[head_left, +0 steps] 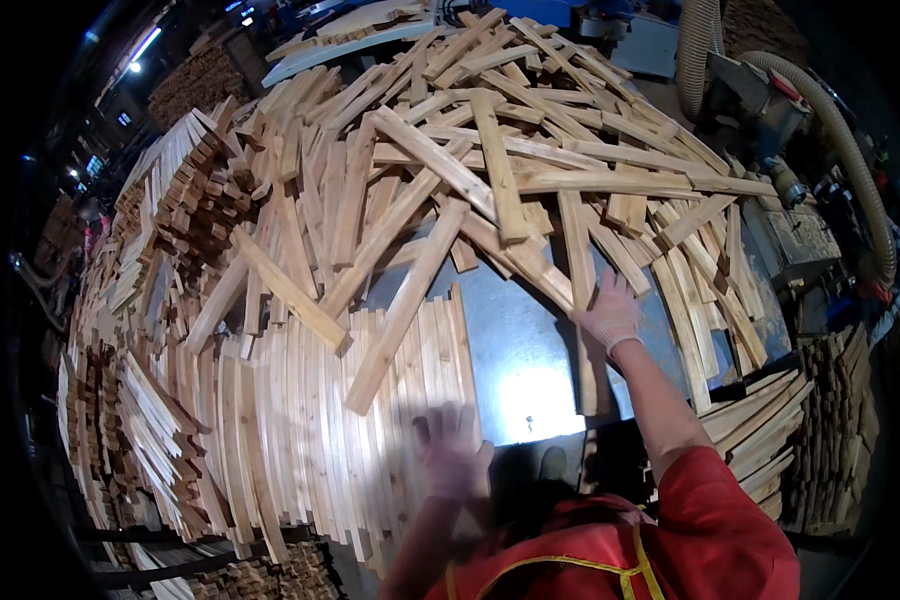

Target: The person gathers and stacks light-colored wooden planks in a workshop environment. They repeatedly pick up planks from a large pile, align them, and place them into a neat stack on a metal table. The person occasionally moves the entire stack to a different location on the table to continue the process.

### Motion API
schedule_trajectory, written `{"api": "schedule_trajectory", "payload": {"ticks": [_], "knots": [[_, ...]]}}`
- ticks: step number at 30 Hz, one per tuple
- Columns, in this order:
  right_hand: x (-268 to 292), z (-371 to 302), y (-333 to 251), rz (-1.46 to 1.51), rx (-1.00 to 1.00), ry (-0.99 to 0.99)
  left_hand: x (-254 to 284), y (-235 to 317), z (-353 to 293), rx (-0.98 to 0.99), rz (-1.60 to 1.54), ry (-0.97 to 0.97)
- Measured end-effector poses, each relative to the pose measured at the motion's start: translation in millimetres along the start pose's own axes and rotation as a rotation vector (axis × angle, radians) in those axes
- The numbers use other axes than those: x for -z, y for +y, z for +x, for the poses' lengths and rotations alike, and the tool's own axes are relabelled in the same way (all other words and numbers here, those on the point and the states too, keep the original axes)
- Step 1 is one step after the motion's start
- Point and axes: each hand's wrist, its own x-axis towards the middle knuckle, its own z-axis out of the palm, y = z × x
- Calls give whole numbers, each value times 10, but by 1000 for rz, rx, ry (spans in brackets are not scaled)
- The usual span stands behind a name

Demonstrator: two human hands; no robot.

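My right hand (pixel 612 314), in a pale knit glove, reaches out over the table with its fingers stretched. It rests beside a long wooden slat (pixel 588 375) lying lengthwise, the thumb side against the wood near the end of a slanting slat (pixel 555 284). My left hand (pixel 450 455), also gloved and smeared by motion, is low over the right end of a row of wooden strips (pixel 300 400) set side by side. Its fingers look spread, with nothing seen in them. A loose slat (pixel 410 305) lies diagonally across the row's far edge.
A jumbled heap of slats (pixel 530 130) covers the far part of the grey metal tabletop (pixel 510 350). Stacked strips (pixel 185 195) rise at left. More wood (pixel 830 430) stands at right, below a machine (pixel 785 225) with a ribbed hose (pixel 850 140).
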Motion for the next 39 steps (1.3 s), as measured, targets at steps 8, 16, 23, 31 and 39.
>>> {"api": "schedule_trajectory", "payload": {"ticks": [8, 16, 23, 31, 39], "knots": [[-302, -791, 540, 132, 106, -268, 108, 54, 7, 20, 17, 7], [-138, -1602, 297, 958, -43, -852, -54, -24, -94, -8, -16, 104], [-570, -1395, -611, 416, 220, -938, 73, 34, 44, -3, -136, -57], [-508, -546, -1113, 261, 453, -273, 104, 294, -160, -113, 3, -2], [-981, 658, -2044, 73, 550, -252, 164, 287, -83, -113, -190, 30]]}}
